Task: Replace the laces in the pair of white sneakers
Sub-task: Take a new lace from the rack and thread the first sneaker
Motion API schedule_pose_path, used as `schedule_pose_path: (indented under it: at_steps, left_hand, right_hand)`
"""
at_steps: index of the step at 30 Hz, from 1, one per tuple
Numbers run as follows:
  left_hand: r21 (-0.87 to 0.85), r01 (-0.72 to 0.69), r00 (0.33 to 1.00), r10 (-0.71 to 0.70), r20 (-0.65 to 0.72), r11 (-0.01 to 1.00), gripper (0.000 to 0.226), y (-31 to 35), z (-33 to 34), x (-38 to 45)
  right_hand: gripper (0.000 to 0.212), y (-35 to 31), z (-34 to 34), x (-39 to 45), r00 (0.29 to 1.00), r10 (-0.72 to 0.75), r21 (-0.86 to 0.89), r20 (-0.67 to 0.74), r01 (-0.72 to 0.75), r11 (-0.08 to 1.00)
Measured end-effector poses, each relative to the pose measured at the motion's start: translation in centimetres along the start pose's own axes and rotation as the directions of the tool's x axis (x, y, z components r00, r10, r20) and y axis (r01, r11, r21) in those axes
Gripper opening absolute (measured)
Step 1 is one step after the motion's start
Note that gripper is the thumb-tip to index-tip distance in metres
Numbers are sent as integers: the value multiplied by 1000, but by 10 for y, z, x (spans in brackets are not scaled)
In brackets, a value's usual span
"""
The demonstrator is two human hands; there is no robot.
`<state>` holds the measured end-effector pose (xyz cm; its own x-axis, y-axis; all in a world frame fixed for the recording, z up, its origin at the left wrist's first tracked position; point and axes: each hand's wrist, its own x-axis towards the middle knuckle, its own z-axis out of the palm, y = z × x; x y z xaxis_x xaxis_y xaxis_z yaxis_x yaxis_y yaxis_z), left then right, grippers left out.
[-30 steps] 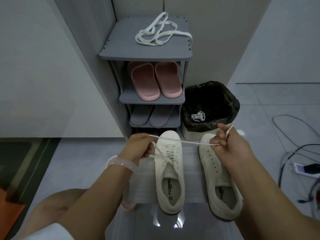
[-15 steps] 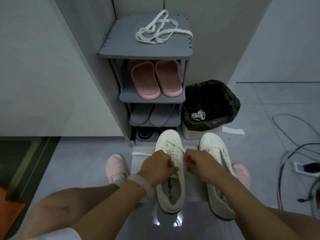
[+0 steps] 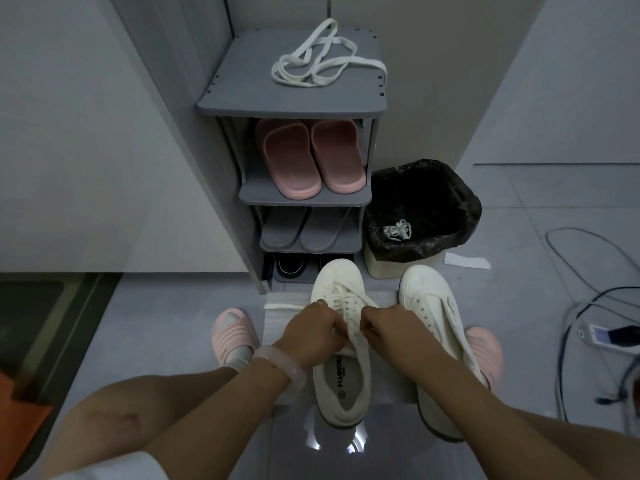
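Left hand point(image 3: 313, 332) and right hand point(image 3: 389, 327), fingers curled, pinching flat white lace point(image 3: 349, 325) over laced left white canvas sneaker point(image 3: 341, 375); unlaced right white sneaker point(image 3: 433, 313) just beside.

Head view, steeply down, close

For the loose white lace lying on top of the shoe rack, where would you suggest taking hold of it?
Probably pinch the loose lace from above at its tangled middle, where several strands cross on the rack top; it lies flat, so a side approach finds little to catch.
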<state>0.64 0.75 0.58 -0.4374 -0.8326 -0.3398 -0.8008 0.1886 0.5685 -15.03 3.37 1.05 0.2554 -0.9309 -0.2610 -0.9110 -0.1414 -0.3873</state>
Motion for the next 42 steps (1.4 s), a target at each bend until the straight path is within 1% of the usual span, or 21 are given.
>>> schedule_pose_path:
  at_steps: [3, 5, 8, 11, 14, 17, 20, 22, 23, 24, 27, 30, 33, 35, 36, 37, 38, 39, 40, 41, 42]
  left_hand:
    - [-47, -36, 999, 34, -37, 998, 25, 0, 1, -1]
    - [-84, -48, 997, 42, -66, 995, 23, 0, 2, 0]
    - [-93, -55, 995, 47, -87, 994, 21, -1, 3, 0]
    - [-102, -74, 994, 65, -89, 992, 20, -1, 4, 0]
    - [-119, -69, 994, 59, -87, 990, 19, 1, 4, 0]
    - [-93, -44, 995, 36, -92, 995, 19, 0, 6, 0]
    - [-53, -10, 997, 6, -81, 999, 19, -1, 10, 1]
    - [-52, 1, 998, -5, -66, 999, 19, 1, 10, 1]
    - [-61, 3, 998, -6, -58, 998, 19, 2, 10, 1]
    - [-72, 3, 999, -6, -48, 997, 18, 2, 10, 1]
    - [-84, -17, 999, 13, -50, 996, 17, 0, 10, 1]
    - [-49, -49, 992, 43, -116, 998, 20, -1, 9, 1]
    - [-25, -64, 974, 57, -220, 998, 16, -1, -5, 1]
    - [-102, -23, 952, -9, -306, 994, 14, -6, -29, 1]
    - [-165, 17, 922, -79, -378, 986, 13, -10, -44, 1]
    - [-257, 65, 875, -179, -449, 964, 13, -14, -59, 1]
    - [-422, 64, 825, -286, -487, 904, 16, -17, -71, 0]
    - [-641, 5, 798, -390, -460, 768, 21, -17, -78, -2]
    - [-846, -86, 817, -449, -362, 526, 24, -12, -82, -5]
    - [-955, -131, 872, -427, -239, 267, 26, -4, -82, -8]
    - [-992, -101, 920, -371, -123, 78, 26, 3, -77, -9]
  right_hand:
    - [12, -5, 3, -1, 1000, 14, 86, -9, -13, 996]
    - [8, -6, 4, -2, 998, 58, 187, -2, -57, 981]
    - [7, -3, 1, -4, 985, 166, 370, 36, -168, 914]
    - [10, 0, -2, -3, 974, 216, 436, 62, -221, 872]
    - [6, -2, 4, -1, 979, 198, 411, 51, -201, 889]
    - [9, -6, 11, -1, 983, 184, 388, 9, -174, 905]
    - [4, -5, 8, -1, 989, 148, 417, 24, -144, 897]
    - [24, -4, 5, -1, 996, 69, 429, 54, -86, 899]
    - [33, -3, 4, -1, 997, 35, 403, 64, -58, 913]
    - [39, -2, 4, 0, 998, 11, 362, 68, -35, 931]
    - [39, -3, 5, 1, 998, -4, 309, 56, -14, 951]
    - [38, -2, 8, 2, 999, 21, 285, 51, -34, 958]
    - [41, 0, 11, 5, 996, 77, 208, 40, -84, 975]
    - [41, 2, 11, 8, 991, 120, 190, 55, -129, 973]
    - [40, 2, 12, 9, 988, 135, 183, 70, -145, 972]
    - [40, 2, 12, 10, 987, 140, 184, 83, -153, 971]
    - [39, 3, 14, 10, 986, 139, 195, 89, -155, 969]
    - [38, 3, 15, 10, 986, 137, 213, 91, -154, 965]
    - [38, 3, 16, 10, 986, 134, 230, 95, -153, 961]
    - [38, 3, 17, 10, 987, 128, 240, 100, -149, 959]
    - [38, 2, 18, 10, 988, 118, 246, 104, -141, 959]
